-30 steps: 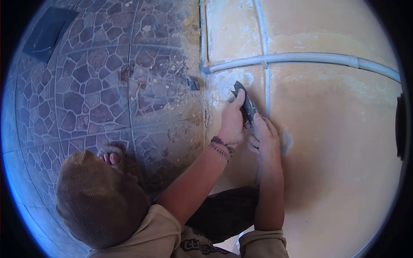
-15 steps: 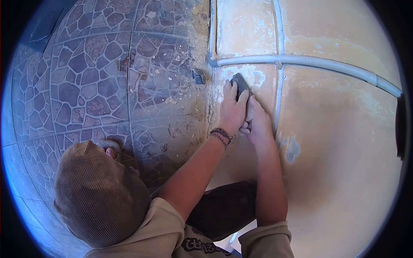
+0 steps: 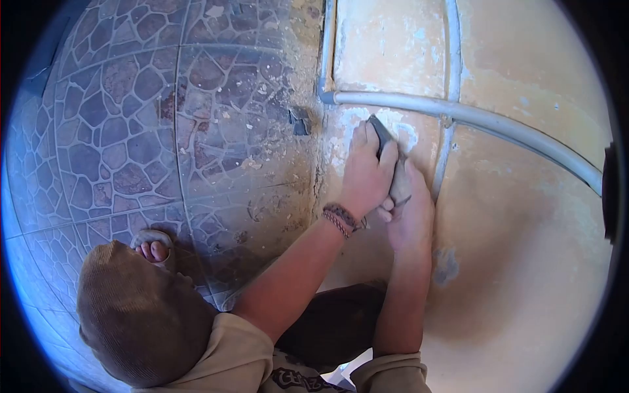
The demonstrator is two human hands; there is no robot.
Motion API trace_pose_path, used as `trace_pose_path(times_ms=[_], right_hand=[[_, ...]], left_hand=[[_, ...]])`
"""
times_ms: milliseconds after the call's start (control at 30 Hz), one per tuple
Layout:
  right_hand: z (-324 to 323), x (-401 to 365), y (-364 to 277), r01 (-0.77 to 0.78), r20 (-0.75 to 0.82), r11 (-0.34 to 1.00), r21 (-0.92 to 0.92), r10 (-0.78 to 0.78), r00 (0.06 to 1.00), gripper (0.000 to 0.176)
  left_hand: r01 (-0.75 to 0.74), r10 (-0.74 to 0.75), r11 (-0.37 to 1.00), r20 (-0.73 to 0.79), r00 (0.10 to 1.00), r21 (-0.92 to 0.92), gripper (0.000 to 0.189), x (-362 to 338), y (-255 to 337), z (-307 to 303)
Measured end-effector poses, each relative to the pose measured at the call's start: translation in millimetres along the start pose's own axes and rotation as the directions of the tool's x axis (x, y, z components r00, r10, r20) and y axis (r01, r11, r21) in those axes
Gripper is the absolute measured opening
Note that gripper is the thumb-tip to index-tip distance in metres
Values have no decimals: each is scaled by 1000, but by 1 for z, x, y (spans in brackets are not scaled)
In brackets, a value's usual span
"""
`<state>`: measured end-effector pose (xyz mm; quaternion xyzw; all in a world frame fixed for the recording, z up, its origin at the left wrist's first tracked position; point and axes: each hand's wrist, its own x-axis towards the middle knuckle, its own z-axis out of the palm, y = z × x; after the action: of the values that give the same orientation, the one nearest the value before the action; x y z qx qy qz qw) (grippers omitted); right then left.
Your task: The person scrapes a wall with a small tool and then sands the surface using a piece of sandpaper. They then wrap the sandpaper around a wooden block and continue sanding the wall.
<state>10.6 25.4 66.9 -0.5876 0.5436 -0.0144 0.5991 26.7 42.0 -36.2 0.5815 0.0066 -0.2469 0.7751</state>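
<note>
Both my hands grip a scraper [image 3: 382, 133] with a dark flat head and a dusty pale handle. Its tip rests at a whitish peeled patch [image 3: 407, 134] on the wall, just below the horizontal pipe. My left hand [image 3: 368, 170], with braided bracelets at the wrist, presses its fingers on the dark head. Behind it, my right hand [image 3: 414, 206] is wrapped round the handle. Part of the tool is hidden by my fingers.
A grey pipe [image 3: 485, 114] crosses the beige wall [image 3: 517, 262] and meets thinner vertical pipes. Stone-patterned floor tiles [image 3: 131, 124] lie left, with paint flakes and a small dark scrap [image 3: 299, 122]. My covered knee [image 3: 144, 314] and foot [image 3: 154, 247] are lower left.
The view has shifted, so pipes and peeled patch sit further right. Both hands and the scraper appear lower and further right, with the dark head turned more edge-on. The grip is unchanged.
</note>
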Motion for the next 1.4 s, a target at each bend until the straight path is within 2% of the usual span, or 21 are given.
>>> trace_pose_path(times_ms=[33, 67, 167, 200, 233, 300, 333, 433, 467, 567, 600, 700, 767, 867, 1000, 1100, 1133, 1233, 1267, 1367, 1400], right_hand=[[1, 2, 1, 34, -2, 999, 3, -34, 999, 32], [0, 7, 3, 39, -17, 997, -64, -41, 999, 31], [8, 0, 0, 171, -27, 905, -390, -196, 980, 30], [6, 1, -1, 237, -14, 860, -452, -272, 962, 31], [4, 1, -1, 297, 0, 805, -513, -346, 938, 33], [-6, 26, 14, 535, 67, 637, -555, -607, 792, 35], [0, 23, 8, 440, 72, 591, -676, -542, 837, 34], [4, 29, 14, 420, 36, 600, -681, -545, 838, 33], [1, 26, 14, 533, 98, 460, -710, -684, 722, 32], [2, 23, 0, 504, 22, 683, -529, -583, 812, 32], [5, 23, -2, 502, 84, 444, -742, -682, 727, 31], [19, 21, 3, 425, 70, 371, -826, -679, 731, 30], [11, 10, -4, 469, 62, 450, -760, -668, 741, 31], [8, 4, -16, 540, 112, 600, -590, -602, 791, 33], [0, 40, 9, 481, 100, 426, -767, -660, 745, 30], [-3, 22, -5, 533, 132, 401, -746, -694, 707, 31], [1, 14, -15, 562, 105, 512, -650, -671, 734, 30], [-1, 21, -14, 514, 113, 443, -734, -667, 737, 30], [-2, 30, -6, 484, 122, 373, -792, -679, 724, 31], [15, 17, -4, 430, 56, 378, -820, -695, 717, 32], [1, 24, -6, 484, 102, 377, -790, -697, 710, 31]], left_hand=[[22, -21, 1000, 63, 998, -16, 50, 5, 1, -3], [-14, 13, 996, -15, 1000, -83, 45, 10, 0, -3], [358, -294, 840, 212, 932, -408, 46, 9, 19, -14], [145, -138, 926, 44, 989, -348, 54, 4, 12, -3], [117, -123, 953, -3, 992, -278, 56, 6, 11, 1], [79, -89, 989, -74, 993, -128, 62, 4, 4, 10], [90, -101, 976, -46, 994, -198, 66, 13, -8, 11], [148, -133, 953, 74, 988, -264, 66, 21, -6, -4], [168, -164, 962, 39, 986, -216, 66, 10, 5, -1], [148, -149, 985, -8, 989, -87, 66, 6, 17, 10], [106, -108, 989, -8, 994, -105, 66, 12, 12, 7], [126, -99, 939, 100, 990, -321, 67, 26, -1, -5], [244, -207, 925, 153, 966, -290, 66, 12, 17, -10], [156, -162, 971, -21, 986, -180, 65, -5, 35, 12], [91, -96, 981, -21, 995, -171, 64, 20, 3, 0], [163, -159, 956, 33, 987, -242, 62, 1, 25, -1], [127, -128, 958, 11, 992, -258, 61, -2, 28, 8], [33, -43, 996, -120, 992, -86, 57, 5, 11, 19], [62, -74, 992, -113, 991, -109, 56, 11, 1, 16], [129, -132, 989, -44, 990, -73, 56, 16, 0, 5], [242, -239, 966, 37, 970, -95, 56, 6, 36, -10]])
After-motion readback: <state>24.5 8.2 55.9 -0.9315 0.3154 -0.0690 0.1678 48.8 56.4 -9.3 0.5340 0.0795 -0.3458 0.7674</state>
